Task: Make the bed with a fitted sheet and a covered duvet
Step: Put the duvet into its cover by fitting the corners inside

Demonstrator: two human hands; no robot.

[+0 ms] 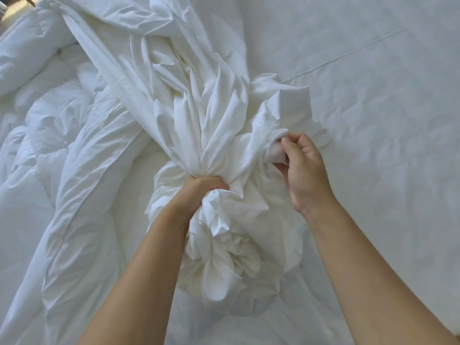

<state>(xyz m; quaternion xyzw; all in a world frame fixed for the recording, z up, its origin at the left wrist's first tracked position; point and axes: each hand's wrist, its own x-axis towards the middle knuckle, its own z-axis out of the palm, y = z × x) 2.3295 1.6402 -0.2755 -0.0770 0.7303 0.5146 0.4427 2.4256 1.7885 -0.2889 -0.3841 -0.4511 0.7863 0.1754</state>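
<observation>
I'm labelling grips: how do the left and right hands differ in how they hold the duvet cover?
The left hand clenches a gathered bunch of the duvet cover in a full fist; the right hand pinches a small fold with fingertips. The left hand is half buried in fabric; the right hand is fully visible. Both hold the same white cover.

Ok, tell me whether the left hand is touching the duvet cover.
Touching: the head view shows the left hand gripping a bunched handful of the duvet cover.
</observation>
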